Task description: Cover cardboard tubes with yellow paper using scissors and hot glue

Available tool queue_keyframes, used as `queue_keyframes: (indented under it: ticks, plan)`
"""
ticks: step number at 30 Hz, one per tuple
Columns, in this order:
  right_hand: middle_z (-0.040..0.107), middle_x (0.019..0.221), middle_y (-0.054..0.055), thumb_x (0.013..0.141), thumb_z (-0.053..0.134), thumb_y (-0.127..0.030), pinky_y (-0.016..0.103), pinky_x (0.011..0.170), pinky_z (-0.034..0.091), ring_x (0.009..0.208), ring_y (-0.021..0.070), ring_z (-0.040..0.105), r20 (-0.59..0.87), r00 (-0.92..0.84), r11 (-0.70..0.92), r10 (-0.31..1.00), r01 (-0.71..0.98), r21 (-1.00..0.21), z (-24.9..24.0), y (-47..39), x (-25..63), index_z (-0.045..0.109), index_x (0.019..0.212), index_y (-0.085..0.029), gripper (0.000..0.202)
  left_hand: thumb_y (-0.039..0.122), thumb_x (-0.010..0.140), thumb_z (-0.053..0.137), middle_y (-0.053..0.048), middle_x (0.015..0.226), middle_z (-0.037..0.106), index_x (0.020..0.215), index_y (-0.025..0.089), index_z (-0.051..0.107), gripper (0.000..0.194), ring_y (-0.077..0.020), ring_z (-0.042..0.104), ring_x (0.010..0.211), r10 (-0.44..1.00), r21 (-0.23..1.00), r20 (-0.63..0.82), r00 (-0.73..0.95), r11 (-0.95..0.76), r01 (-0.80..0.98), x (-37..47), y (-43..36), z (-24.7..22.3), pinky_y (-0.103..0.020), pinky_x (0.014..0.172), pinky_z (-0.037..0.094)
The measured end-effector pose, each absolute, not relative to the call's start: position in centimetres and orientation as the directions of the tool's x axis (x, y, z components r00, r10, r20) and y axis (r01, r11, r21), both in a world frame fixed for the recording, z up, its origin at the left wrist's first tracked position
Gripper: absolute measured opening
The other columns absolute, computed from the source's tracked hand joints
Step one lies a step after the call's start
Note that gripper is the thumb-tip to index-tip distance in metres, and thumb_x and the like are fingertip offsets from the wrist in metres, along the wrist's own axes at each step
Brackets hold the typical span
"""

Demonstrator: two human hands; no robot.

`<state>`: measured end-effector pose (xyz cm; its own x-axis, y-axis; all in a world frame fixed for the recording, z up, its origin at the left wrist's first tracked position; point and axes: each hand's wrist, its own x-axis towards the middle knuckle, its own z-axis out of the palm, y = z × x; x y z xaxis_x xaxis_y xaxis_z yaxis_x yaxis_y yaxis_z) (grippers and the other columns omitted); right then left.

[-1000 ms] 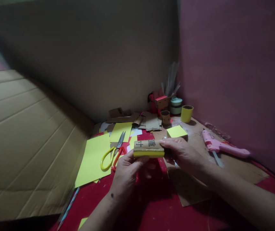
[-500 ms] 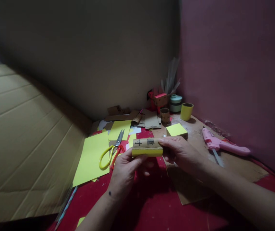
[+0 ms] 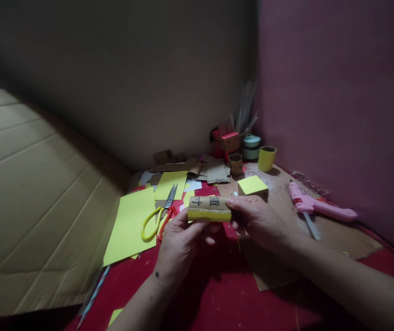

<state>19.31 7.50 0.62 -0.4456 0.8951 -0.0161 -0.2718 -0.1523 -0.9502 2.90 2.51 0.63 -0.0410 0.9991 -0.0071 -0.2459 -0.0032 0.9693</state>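
grey wall (image 3: 131,78) behind | pinkish-purple wall (image 3: 338,92) at right | red tabletop (image 3: 231,294) below | dim, uneven light

Cardboard piece (image 3: 204,203) in both hands (image 3: 176,244) (image 3: 266,224)

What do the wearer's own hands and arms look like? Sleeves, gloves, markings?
The left hand and right hand are bare: no gloves. Both forearms are uncovered as far as they show, with no sleeve, watch or bracelet in view. One small, dark, roundish mark sits near the left wrist. The fingers are partly hidden; no ring shows.
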Motion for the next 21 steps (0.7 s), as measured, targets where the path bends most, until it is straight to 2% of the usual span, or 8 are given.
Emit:
queue_keyframes:
  ticks: [9, 12, 15, 17, 21]
  plan:
    - [0.055, 0.051, -0.001, 0.084, 0.06, -0.038, 0.019, 0.041, 0.035, 0.042, 0.0068, 0.045, 0.005, -0.498, -0.187, 0.867, -0.336, -0.923, -0.1, 7.6, 19.5, 0.072, 0.077, -0.017, 0.026, 0.018, 0.076, 0.072, -0.006, 0.084, 0.074, 0.098, 0.015, 0.069, 0.023, -0.0184, 0.071, 0.068, 0.998, 0.959, 0.02, -0.06, -0.036, -0.281, 2.7, 2.7, 0.3, -0.023, 0.052, 0.056]
    - [0.064, 0.064, -0.001, 0.077, 0.072, -0.029, 0.02, 0.059, 0.048, 0.054, 0.0077, 0.054, 0.079, -0.519, -0.147, 0.851, -0.379, -0.914, 0.1, 7.1, 19.6, 0.074, 0.087, -0.02, 0.014, 0.017, 0.074, 0.074, -0.004, 0.079, 0.073, 0.095, 0.015, 0.069, 0.022, -0.0166, 0.07, 0.065, 0.997, 0.947, 0.019, -0.07, -0.04, -0.32, 2.7, 2.8, 0.3, -0.023, 0.052, 0.055]
    - [0.071, 0.09, 0.0, 0.069, 0.078, -0.018, 0.027, 0.087, 0.05, 0.083, 0.0126, 0.064, 0.115, -0.515, -0.118, 0.849, -0.397, -0.91, 0.9, 6.2, 19.4, 0.073, 0.097, -0.026, 0.03, 0.016, 0.074, 0.074, -0.004, 0.081, 0.074, 0.093, 0.015, 0.07, 0.02, -0.0146, 0.069, 0.063, 0.998, 0.939, 0.027, -0.062, -0.046, -0.34, 2.8, 2.8, 0.3, -0.022, 0.051, 0.055]
    - [0.072, 0.097, 0.001, 0.07, 0.077, -0.017, 0.03, 0.091, 0.049, 0.09, 0.0145, 0.065, 0.121, -0.488, -0.097, 0.865, -0.398, -0.912, 1.4, 5.7, 19.1, 0.074, 0.097, -0.027, 0.03, 0.015, 0.074, 0.073, -0.004, 0.082, 0.074, 0.093, 0.016, 0.071, 0.019, -0.0138, 0.068, 0.063, 0.998, 0.935, 0.037, -0.049, -0.052, -0.351, 2.8, 2.8, 0.3, -0.021, 0.051, 0.055]
    - [0.073, 0.094, 0.001, 0.073, 0.074, -0.018, 0.03, 0.088, 0.051, 0.084, 0.014, 0.066, 0.119, -0.439, -0.075, 0.891, -0.4, -0.913, 1.8, 5.3, 18.7, 0.074, 0.097, -0.028, 0.026, 0.014, 0.074, 0.073, -0.003, 0.076, 0.073, 0.092, 0.015, 0.071, 0.018, -0.0126, 0.067, 0.059, 0.998, 0.933, 0.058, -0.038, -0.067, -0.353, 2.7, 2.6, 0.2, -0.02, 0.049, 0.055]
